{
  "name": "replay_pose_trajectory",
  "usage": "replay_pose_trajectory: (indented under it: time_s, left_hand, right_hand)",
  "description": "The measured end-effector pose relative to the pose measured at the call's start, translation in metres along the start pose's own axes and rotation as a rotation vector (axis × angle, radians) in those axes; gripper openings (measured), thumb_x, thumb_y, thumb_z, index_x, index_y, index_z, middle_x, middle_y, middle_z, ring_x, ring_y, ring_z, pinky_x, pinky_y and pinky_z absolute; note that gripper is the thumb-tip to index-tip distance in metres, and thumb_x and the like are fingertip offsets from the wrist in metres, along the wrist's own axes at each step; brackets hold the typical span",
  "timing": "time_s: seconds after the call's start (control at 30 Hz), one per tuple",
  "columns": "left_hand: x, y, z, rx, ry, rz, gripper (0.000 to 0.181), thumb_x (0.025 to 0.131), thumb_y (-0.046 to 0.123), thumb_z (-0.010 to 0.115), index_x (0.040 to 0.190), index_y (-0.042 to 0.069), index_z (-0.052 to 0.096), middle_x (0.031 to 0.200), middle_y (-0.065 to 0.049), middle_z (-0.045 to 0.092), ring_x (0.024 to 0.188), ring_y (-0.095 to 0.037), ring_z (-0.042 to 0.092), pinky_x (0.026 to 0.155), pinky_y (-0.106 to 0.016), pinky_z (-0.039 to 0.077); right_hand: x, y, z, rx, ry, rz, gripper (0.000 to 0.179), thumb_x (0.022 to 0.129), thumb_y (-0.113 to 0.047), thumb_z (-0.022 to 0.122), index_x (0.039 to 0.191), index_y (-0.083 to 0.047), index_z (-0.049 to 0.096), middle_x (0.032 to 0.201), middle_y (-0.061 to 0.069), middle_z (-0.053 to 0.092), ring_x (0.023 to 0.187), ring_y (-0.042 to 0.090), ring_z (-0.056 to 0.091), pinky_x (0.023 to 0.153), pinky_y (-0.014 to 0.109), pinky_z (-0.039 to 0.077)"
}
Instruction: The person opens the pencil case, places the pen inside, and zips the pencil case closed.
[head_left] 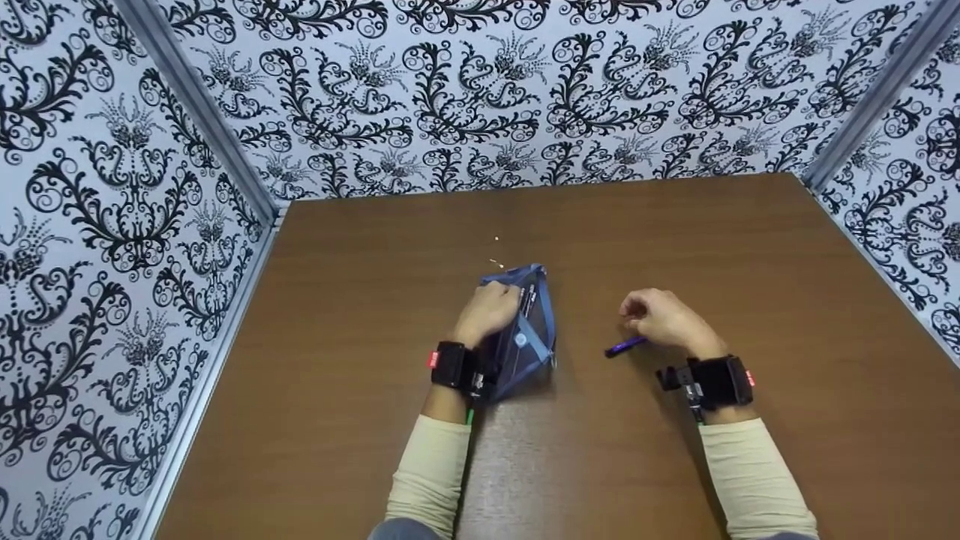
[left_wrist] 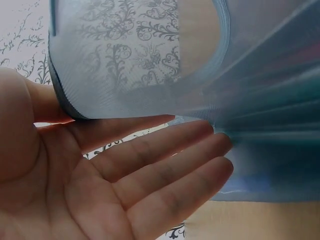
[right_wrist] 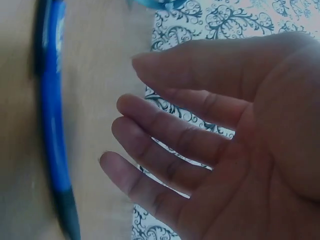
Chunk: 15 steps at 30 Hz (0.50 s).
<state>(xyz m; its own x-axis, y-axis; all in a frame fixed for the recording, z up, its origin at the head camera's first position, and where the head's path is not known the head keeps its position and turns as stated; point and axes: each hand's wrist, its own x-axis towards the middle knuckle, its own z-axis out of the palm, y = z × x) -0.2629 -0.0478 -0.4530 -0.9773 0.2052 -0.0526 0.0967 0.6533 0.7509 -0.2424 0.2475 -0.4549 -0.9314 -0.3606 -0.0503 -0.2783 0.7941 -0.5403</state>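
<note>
A blue mesh zip pouch (head_left: pixel 536 349) stands tilted on the table, with pens (head_left: pixel 529 298) showing through its top. My left hand (head_left: pixel 489 309) pinches the pouch's upper edge between thumb and index finger. In the left wrist view the other fingers (left_wrist: pixel 170 172) stretch out beneath the translucent mesh (left_wrist: pixel 125 95). To the right, a blue pen (head_left: pixel 625 346) with dark ends lies on the wood. My right hand (head_left: pixel 664 319) hovers just beyond it, fingers loosely bent and holding nothing. In the right wrist view the pen (right_wrist: pixel 54 120) is apart from the fingertips (right_wrist: pixel 112 162).
The brown wooden table (head_left: pixel 375 300) is enclosed by patterned walls (head_left: pixel 480 97) at the back and both sides. Tiny bright specks (head_left: pixel 496 262) show on the tabletop behind the pouch. Both wrists wear black camera straps (head_left: pixel 721 381).
</note>
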Motion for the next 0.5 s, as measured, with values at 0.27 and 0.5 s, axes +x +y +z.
replay_pose_trajectory:
  time_s: [0.27,0.5]
  left_hand:
    - [-0.002,0.002,-0.001,-0.003,0.000,-0.010,0.036,0.100,0.027,0.038,0.068,0.014,0.048,0.081,-0.010,0.059,0.074,-0.022,0.056,0.071,-0.037,0.048]
    - [-0.002,0.002,0.000,0.011,-0.001,0.008,0.036,0.099,0.026,0.038,0.064,0.017,0.042,0.075,-0.006,0.052,0.071,-0.021,0.053,0.068,-0.036,0.046]
  right_hand:
    - [-0.007,0.011,0.000,-0.001,-0.031,-0.003,0.012,0.083,0.005,0.065,0.092,-0.002,0.068,0.092,0.011,0.068,0.086,0.025,0.060,0.077,0.040,0.046]
    - [-0.013,0.019,-0.002,-0.006,-0.013,0.011,0.011,0.087,0.002,0.063,0.095,-0.003,0.069,0.098,0.013,0.065,0.098,0.036,0.062,0.083,0.049,0.049]
